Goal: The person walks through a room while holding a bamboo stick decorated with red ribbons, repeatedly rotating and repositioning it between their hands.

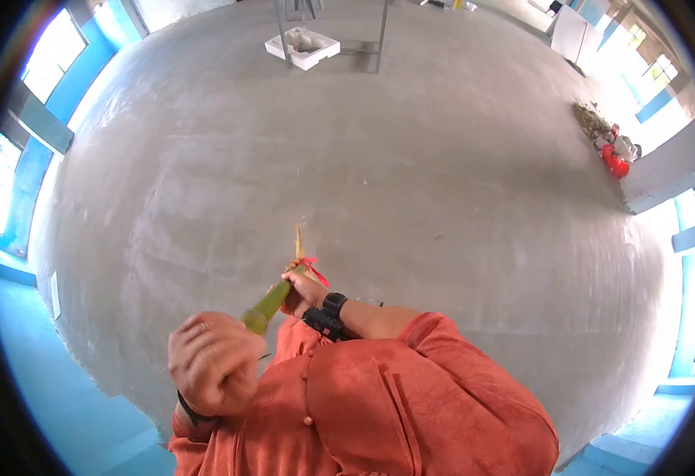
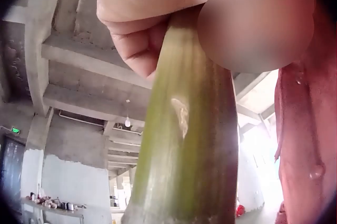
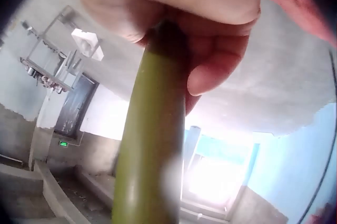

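A green bamboo-like stalk (image 1: 268,309) slants between the hands in the head view, with a red ribbon (image 1: 317,275) and pale split strips (image 1: 300,240) at its far end. The left hand (image 1: 214,362) is at the near end, fingers curled; in the left wrist view that hand (image 2: 152,3) wraps round the stalk (image 2: 184,129), partly under a blurred patch. The right hand (image 1: 305,292) grips the stalk close to the ribbon. Seen from the right wrist, curled fingers of this hand (image 3: 184,18) hold the smooth stalk (image 3: 152,129). The palms hide part of it.
Grey floor (image 1: 442,198) spreads ahead. A white foam box (image 1: 304,49) lies by a metal frame (image 1: 381,40) at the far side. Red bags (image 1: 616,163) and dry plant matter (image 1: 592,120) lie at the right, by a pillar (image 1: 669,170).
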The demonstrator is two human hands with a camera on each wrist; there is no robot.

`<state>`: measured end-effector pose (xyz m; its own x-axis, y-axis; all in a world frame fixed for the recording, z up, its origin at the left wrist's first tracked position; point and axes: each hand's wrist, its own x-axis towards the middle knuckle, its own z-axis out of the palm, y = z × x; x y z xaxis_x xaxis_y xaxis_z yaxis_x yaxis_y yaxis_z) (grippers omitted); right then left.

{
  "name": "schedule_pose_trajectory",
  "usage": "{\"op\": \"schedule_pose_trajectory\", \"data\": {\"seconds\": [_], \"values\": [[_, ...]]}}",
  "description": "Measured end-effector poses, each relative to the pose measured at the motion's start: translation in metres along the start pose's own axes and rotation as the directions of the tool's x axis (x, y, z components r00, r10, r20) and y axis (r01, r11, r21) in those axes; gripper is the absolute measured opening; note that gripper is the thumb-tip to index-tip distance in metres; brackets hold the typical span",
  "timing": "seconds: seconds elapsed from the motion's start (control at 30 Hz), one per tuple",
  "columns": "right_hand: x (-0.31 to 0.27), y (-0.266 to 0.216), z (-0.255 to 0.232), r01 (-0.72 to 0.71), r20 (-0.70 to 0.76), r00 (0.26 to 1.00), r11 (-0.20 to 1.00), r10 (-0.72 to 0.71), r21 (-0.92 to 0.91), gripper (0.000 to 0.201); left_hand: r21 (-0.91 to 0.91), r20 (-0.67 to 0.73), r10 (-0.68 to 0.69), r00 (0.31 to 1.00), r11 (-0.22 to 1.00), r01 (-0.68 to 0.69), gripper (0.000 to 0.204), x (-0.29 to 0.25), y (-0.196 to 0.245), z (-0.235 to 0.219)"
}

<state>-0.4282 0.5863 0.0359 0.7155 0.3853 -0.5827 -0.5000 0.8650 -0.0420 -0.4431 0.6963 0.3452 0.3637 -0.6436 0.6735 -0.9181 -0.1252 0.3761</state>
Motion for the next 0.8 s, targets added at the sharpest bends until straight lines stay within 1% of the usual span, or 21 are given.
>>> {"op": "schedule_pose_trajectory", "data": {"seconds": [0.03,0.07,0.1,0.13,0.17,0.2,0.23,0.27,0.3,0.33,0.37,0.4,0.5,0.57,0.6,0.63,0.67,0.7,0.73,0.77,0.8], "values": [[0.001,-0.002,-0.012,-0.013,0.013,1.000,1.000,0.013,0.003,0.025,-0.047,0.004,-0.051,0.999,0.998,0.051,0.007,-0.003,-0.009,-0.002],[-0.004,-0.009,-0.014,-0.024,0.026,0.999,1.000,0.024,0.005,0.023,-0.053,-0.011,-0.042,0.999,0.998,0.041,0.007,-0.010,-0.018,0.000],[-0.010,-0.016,-0.017,0.004,-0.060,0.998,0.997,-0.008,-0.074,0.022,-0.168,-0.072,-0.233,0.970,0.961,0.218,0.008,-0.020,-0.028,0.005],[-0.016,-0.027,-0.024,0.019,-0.065,0.998,0.996,-0.025,-0.087,0.022,-0.292,-0.109,-0.418,0.902,0.881,0.373,0.009,-0.026,-0.032,0.014],[-0.014,-0.033,-0.036,0.050,-0.116,0.992,0.998,-0.055,-0.046,0.023,-0.338,-0.144,-0.484,0.863,0.844,0.417,0.009,-0.031,-0.036,0.019],[-0.011,-0.039,-0.048,0.084,-0.167,0.983,0.996,-0.083,-0.005,0.025,-0.351,-0.154,-0.473,0.867,0.847,0.400,0.009,-0.036,-0.042,0.023],[0.004,-0.046,-0.073,0.158,-0.187,0.970,0.987,-0.157,-0.009,0.026,-0.343,-0.131,-0.557,0.820,0.802,0.489,0.009,-0.043,-0.049,0.025],[0.003,-0.059,-0.079,0.172,-0.190,0.967,0.985,-0.172,-0.020,0.026,-0.330,-0.107,-0.635,0.765,0.748,0.575,0.010,-0.049,-0.056,0.029],[0.000,-0.070,-0.087,0.184,-0.272,0.944,0.982,-0.189,-0.043,0.026,-0.401,-0.074,-0.711,0.700,0.663,0.632,0.010,-0.058,-0.064,0.035],[-0.003,-0.078,-0.090,0.194,-0.350,0.914,0.979,-0.204,-0.065,0.026,-0.409,-0.078,-0.706,0.704,0.666,0.623,0.010,-0.069,-0.071,0.039],[-0.005,-0.081,-0.090,0.224,-0.420,0.881,0.974,-0.217,-0.034,0.024,-0.528,-0.095,-0.788,0.608,0.557,0.640,0.010,-0.079,-0.076,0.044],[-0.007,-0.083,-0.089,0.229,-0.424,0.878,0.973,-0.223,-0.038,0.024,-0.638,-0.089,-0.862,0.499,0.434,0.636,0.009,-0.088,-0.079,0.044],[-0.018,-0.082,-0.068,0.258,-0.450,0.862,0.966,-0.236,-0.011,0.026,-0.628,-0.115,-0.851,0.512,0.462,0.627,0.007,-0.099,-0.075,0.035],[-0.015,-0.081,-0.049,0.190,-0.336,0.924,0.982,-0.183,-0.013,0.026,-0.613,-0.132,-0.853,0.505,0.471,0.635,0.007,-0.099,-0.066,0.020],[-0.013,-0.079,-0.042,0.175,-0.335,0.927,0.984,-0.168,-0.010,0.026,-0.543,-0.139,-0.816,0.561,0.537,0.645,0.008,-0.097,-0.060,0.013],[-0.007,-0.077,-0.036,0.151,-0.258,0.955,0.988,-0.149,-0.012,0.024,-0.468,-0.140,-0.776,0.615,0.599,0.650,0.010,-0.095,-0.054,0.007],[-0.004,-0.072,-0.025,0.124,-0.181,0.976,0.992,-0.125,-0.013,0.023,-0.460,-0.142,-0.786,0.602,0.591,0.663,0.010,-0.093,-0.052,-0.002],[-0.003,-0.067,-0.018,0.105,-0.125,0.987,0.994,-0.103,0.007,0.018,-0.403,-0.162,-0.633,0.757,0.743,0.535,0.011,-0.090,-0.049,-0.008],[0.002,-0.059,0.000,0.083,-0.127,0.989,0.997,-0.081,0.010,0.018,-0.345,-0.164,-0.450,0.878,0.860,0.377,0.012,-0.084,-0.052,-0.024],[0.009,-0.050,0.018,0.015,-0.066,0.998,1.000,-0.016,-0.015,0.018,-0.338,-0.244,-0.342,0.907,0.907,0.251,0.012,-0.069,-0.049,-0.035],[0.015,-0.040,0.036,-0.049,-0.005,0.999,0.998,0.049,-0.044,0.017,-0.328,-0.244,-0.355,0.903,0.906,0.267,0.012,-0.060,-0.049,-0.051]]}}
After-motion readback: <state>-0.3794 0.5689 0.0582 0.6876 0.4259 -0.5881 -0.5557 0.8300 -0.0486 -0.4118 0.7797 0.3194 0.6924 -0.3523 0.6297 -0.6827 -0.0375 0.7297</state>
